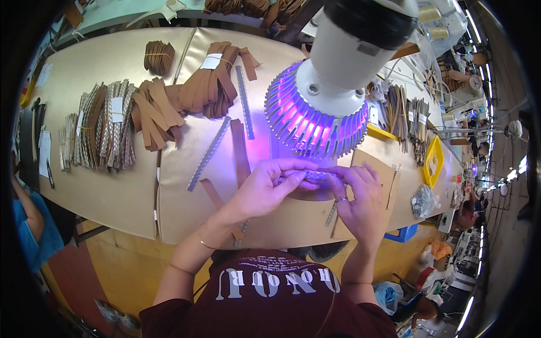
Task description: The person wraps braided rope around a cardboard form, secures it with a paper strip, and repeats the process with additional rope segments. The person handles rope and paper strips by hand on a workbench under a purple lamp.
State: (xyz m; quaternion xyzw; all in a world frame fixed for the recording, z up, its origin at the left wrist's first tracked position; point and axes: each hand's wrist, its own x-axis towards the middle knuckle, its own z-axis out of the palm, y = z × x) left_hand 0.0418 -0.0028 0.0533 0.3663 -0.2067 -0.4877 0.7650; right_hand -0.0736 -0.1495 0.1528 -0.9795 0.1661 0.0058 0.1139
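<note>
Just below a large finned lamp (315,121) glowing purple, my left hand (269,188) and my right hand (358,197) pinch a short patterned strip (316,176) between thumbs and fingers. Purple light falls on the strip, and the fingers cover its ends. Left of my hands, two narrow patterned strips (209,153) lie apart on the table. Between them and my left hand is a flat brown strip (240,151). A shorter brown strip (212,193) lies near my left wrist. Beside my right hand sits a brown board (377,163), partly hidden by that hand.
Bundles of brown strips (209,84) and patterned strips (115,124) cover the table's left and back. A pen (49,175) lies on paper at the far left. To the right are a yellow tray (433,161) and a clear plastic bag (424,201). Another person's arm (28,211) shows at far left.
</note>
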